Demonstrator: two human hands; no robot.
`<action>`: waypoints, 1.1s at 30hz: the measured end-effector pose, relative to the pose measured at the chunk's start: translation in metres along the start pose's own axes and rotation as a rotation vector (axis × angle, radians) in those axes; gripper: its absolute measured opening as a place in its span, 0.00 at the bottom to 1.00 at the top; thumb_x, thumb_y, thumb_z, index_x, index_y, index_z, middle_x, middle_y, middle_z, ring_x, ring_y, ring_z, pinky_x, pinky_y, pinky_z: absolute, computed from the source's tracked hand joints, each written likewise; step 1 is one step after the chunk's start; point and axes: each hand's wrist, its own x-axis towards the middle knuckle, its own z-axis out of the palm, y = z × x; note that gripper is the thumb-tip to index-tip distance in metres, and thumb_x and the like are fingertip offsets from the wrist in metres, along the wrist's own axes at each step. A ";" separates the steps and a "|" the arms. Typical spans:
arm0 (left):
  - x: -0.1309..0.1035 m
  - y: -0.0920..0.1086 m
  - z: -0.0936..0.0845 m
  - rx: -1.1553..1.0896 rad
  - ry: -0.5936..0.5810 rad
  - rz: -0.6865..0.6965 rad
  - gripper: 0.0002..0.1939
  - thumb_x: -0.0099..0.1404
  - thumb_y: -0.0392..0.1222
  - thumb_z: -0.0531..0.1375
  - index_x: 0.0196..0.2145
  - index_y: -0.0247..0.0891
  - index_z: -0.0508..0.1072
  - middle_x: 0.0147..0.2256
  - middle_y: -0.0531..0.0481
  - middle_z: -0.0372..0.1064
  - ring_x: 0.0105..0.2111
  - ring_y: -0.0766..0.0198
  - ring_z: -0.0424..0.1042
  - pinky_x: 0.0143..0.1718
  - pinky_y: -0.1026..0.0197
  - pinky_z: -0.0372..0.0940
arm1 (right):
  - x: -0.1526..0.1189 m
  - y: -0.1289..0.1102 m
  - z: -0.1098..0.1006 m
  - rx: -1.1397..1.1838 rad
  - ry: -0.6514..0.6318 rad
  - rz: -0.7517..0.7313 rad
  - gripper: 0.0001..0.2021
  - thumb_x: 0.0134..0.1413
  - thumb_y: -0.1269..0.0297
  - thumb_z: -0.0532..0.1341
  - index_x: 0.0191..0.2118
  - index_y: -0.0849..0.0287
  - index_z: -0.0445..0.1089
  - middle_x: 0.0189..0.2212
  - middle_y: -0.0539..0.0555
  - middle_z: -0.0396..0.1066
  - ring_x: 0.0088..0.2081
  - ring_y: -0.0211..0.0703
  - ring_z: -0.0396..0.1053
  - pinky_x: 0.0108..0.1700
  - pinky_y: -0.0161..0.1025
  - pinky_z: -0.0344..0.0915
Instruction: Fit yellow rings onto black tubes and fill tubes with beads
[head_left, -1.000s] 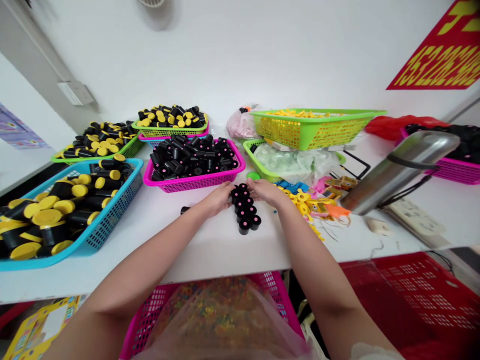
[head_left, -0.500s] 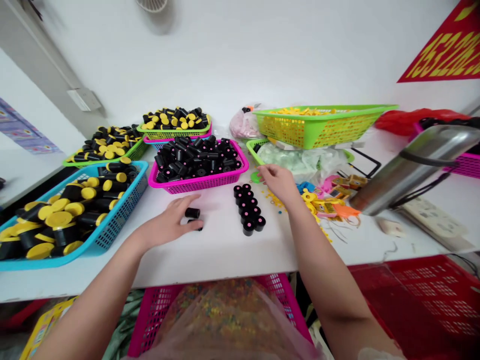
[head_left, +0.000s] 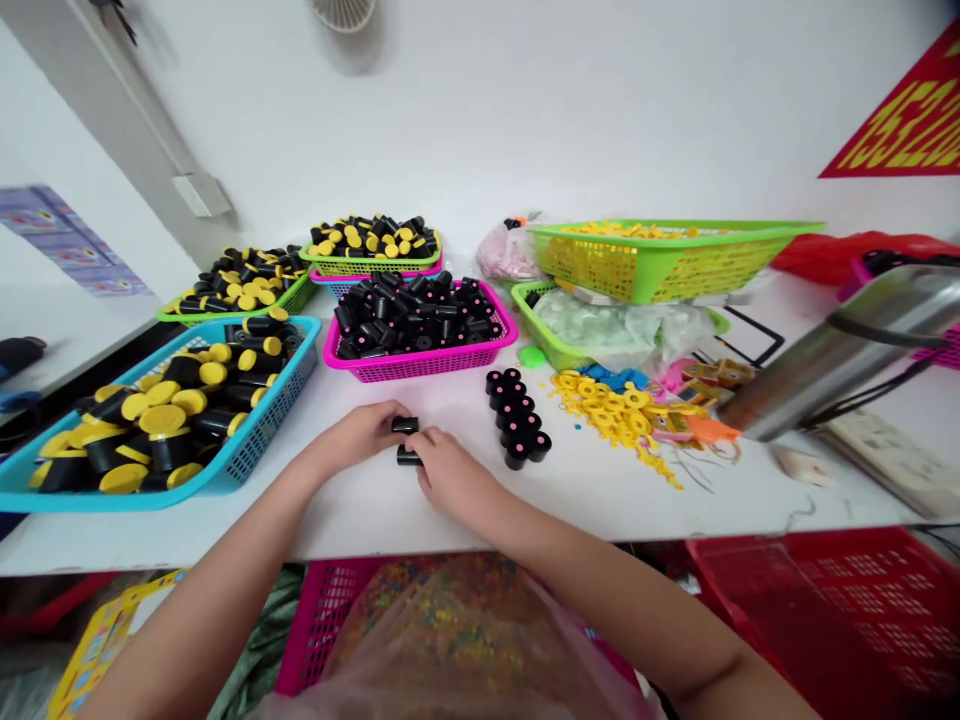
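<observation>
Two small black cylinders lie one behind the other on the white table, between my hands. My left hand (head_left: pixel 367 435) is closed, its fingertips on the left end of the far black cylinder (head_left: pixel 405 424). From the right, my right hand (head_left: pixel 454 475) reaches in with bent fingers pressed together at the right ends of both pieces, close to the near black cylinder (head_left: pixel 409 456). Whatever its fingertips hold is hidden. To its right, several black cylinders with pink centres (head_left: pixel 516 415) stand upright in a tight double row.
Behind is a pink basket (head_left: pixel 420 370) heaped with black cylinders. A blue basket (head_left: pixel 247 445) of black-and-yellow pieces stands left. Small yellow parts (head_left: pixel 626 410) spread at right, near a steel flask (head_left: pixel 832 350). A green basket (head_left: pixel 637 275) sits at the back right.
My right hand has moved left and nearer, from beside the yellow parts to the two black cylinders. My left hand's fingers have closed in on the far cylinder. The view has shifted slightly.
</observation>
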 end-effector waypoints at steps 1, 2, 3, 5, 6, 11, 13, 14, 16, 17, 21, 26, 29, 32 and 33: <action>-0.005 0.000 0.002 -0.001 0.029 0.011 0.13 0.62 0.41 0.58 0.44 0.39 0.72 0.41 0.48 0.71 0.40 0.60 0.71 0.45 0.59 0.65 | -0.005 0.002 -0.004 0.011 0.001 -0.017 0.17 0.53 0.78 0.54 0.49 0.63 0.67 0.45 0.60 0.65 0.45 0.46 0.66 0.50 0.42 0.64; -0.009 0.001 0.004 0.001 0.053 0.030 0.13 0.62 0.41 0.58 0.44 0.39 0.72 0.42 0.48 0.70 0.40 0.60 0.71 0.44 0.59 0.66 | -0.010 0.004 -0.010 0.020 0.004 -0.029 0.16 0.53 0.77 0.55 0.47 0.62 0.68 0.45 0.59 0.64 0.44 0.44 0.66 0.50 0.41 0.64; -0.012 0.002 0.007 0.006 0.067 0.055 0.13 0.62 0.40 0.57 0.45 0.40 0.73 0.42 0.47 0.69 0.40 0.61 0.71 0.44 0.59 0.66 | -0.014 0.006 -0.018 0.025 0.011 -0.035 0.15 0.52 0.76 0.56 0.46 0.61 0.68 0.45 0.58 0.64 0.43 0.43 0.66 0.49 0.39 0.64; -0.011 0.005 0.013 0.012 0.072 0.100 0.14 0.62 0.39 0.57 0.45 0.40 0.74 0.43 0.46 0.67 0.40 0.62 0.71 0.45 0.60 0.66 | -0.016 0.015 -0.037 -0.015 0.046 -0.022 0.16 0.52 0.75 0.57 0.48 0.61 0.68 0.46 0.58 0.65 0.43 0.42 0.67 0.51 0.38 0.63; -0.006 0.007 0.016 0.010 0.076 0.095 0.14 0.62 0.39 0.58 0.46 0.40 0.74 0.43 0.46 0.67 0.39 0.62 0.71 0.45 0.59 0.67 | -0.012 0.022 -0.047 -0.072 0.067 0.006 0.18 0.52 0.74 0.57 0.50 0.62 0.68 0.46 0.59 0.66 0.45 0.44 0.67 0.52 0.39 0.63; 0.045 0.015 0.034 -0.064 0.239 -0.084 0.29 0.55 0.35 0.64 0.54 0.36 0.64 0.41 0.45 0.72 0.33 0.61 0.74 0.42 0.57 0.68 | 0.033 0.059 -0.081 -0.478 0.049 0.155 0.13 0.55 0.68 0.59 0.46 0.63 0.72 0.41 0.60 0.73 0.49 0.54 0.65 0.50 0.44 0.62; 0.068 0.017 0.040 -0.070 0.275 -0.081 0.29 0.55 0.32 0.62 0.55 0.35 0.62 0.43 0.43 0.72 0.35 0.59 0.74 0.43 0.57 0.68 | 0.048 0.068 -0.083 -0.531 0.031 0.152 0.11 0.55 0.68 0.59 0.43 0.62 0.74 0.39 0.61 0.74 0.48 0.56 0.65 0.48 0.45 0.62; 0.077 0.018 0.042 -0.069 0.285 -0.071 0.28 0.56 0.31 0.61 0.54 0.34 0.62 0.44 0.42 0.72 0.37 0.58 0.74 0.44 0.56 0.68 | 0.053 0.070 -0.082 -0.543 0.029 0.149 0.10 0.56 0.68 0.59 0.42 0.63 0.74 0.39 0.62 0.74 0.48 0.56 0.65 0.47 0.46 0.62; 0.092 0.019 0.046 -0.075 0.293 -0.050 0.26 0.56 0.28 0.60 0.53 0.33 0.62 0.44 0.41 0.73 0.39 0.57 0.74 0.44 0.56 0.67 | 0.060 0.073 -0.079 -0.570 0.032 0.150 0.09 0.56 0.70 0.58 0.41 0.64 0.74 0.38 0.63 0.74 0.47 0.56 0.67 0.45 0.45 0.63; 0.096 0.020 0.048 -0.080 0.290 -0.041 0.25 0.56 0.27 0.59 0.53 0.33 0.63 0.43 0.41 0.73 0.39 0.57 0.74 0.44 0.57 0.67 | 0.062 0.073 -0.077 -0.581 0.041 0.154 0.10 0.56 0.70 0.58 0.42 0.65 0.73 0.37 0.64 0.74 0.46 0.55 0.67 0.45 0.45 0.63; 0.095 0.029 0.047 -0.089 0.271 -0.003 0.31 0.56 0.28 0.60 0.57 0.34 0.60 0.46 0.41 0.73 0.41 0.57 0.74 0.43 0.57 0.68 | 0.060 0.072 -0.079 -0.575 0.096 0.137 0.10 0.56 0.72 0.59 0.43 0.65 0.72 0.37 0.63 0.75 0.43 0.51 0.70 0.43 0.41 0.63; 0.063 0.051 0.000 0.012 0.291 0.044 0.13 0.65 0.42 0.55 0.45 0.38 0.72 0.41 0.46 0.74 0.39 0.57 0.73 0.44 0.56 0.66 | 0.041 0.081 -0.110 -0.436 0.408 0.006 0.11 0.63 0.66 0.52 0.43 0.59 0.71 0.37 0.56 0.75 0.39 0.45 0.72 0.45 0.39 0.62; 0.063 0.047 -0.046 0.286 0.465 -0.184 0.25 0.64 0.58 0.54 0.54 0.43 0.68 0.52 0.41 0.67 0.51 0.41 0.66 0.51 0.42 0.61 | 0.027 0.097 -0.126 -0.311 0.755 -0.004 0.11 0.60 0.64 0.54 0.41 0.60 0.72 0.32 0.55 0.75 0.32 0.43 0.72 0.41 0.40 0.63; 0.090 0.024 -0.080 0.438 0.273 -0.603 0.50 0.48 0.69 0.62 0.64 0.49 0.56 0.65 0.35 0.46 0.59 0.22 0.51 0.51 0.32 0.56 | 0.018 0.114 -0.129 -0.264 0.835 0.033 0.10 0.57 0.64 0.55 0.39 0.60 0.72 0.29 0.54 0.75 0.30 0.43 0.71 0.39 0.40 0.63; 0.102 0.015 -0.087 0.429 0.155 -0.653 0.53 0.44 0.68 0.64 0.65 0.48 0.55 0.65 0.34 0.46 0.58 0.24 0.52 0.51 0.34 0.57 | 0.017 0.119 -0.128 -0.248 0.824 0.023 0.09 0.57 0.65 0.56 0.38 0.61 0.72 0.29 0.54 0.75 0.30 0.43 0.72 0.39 0.40 0.63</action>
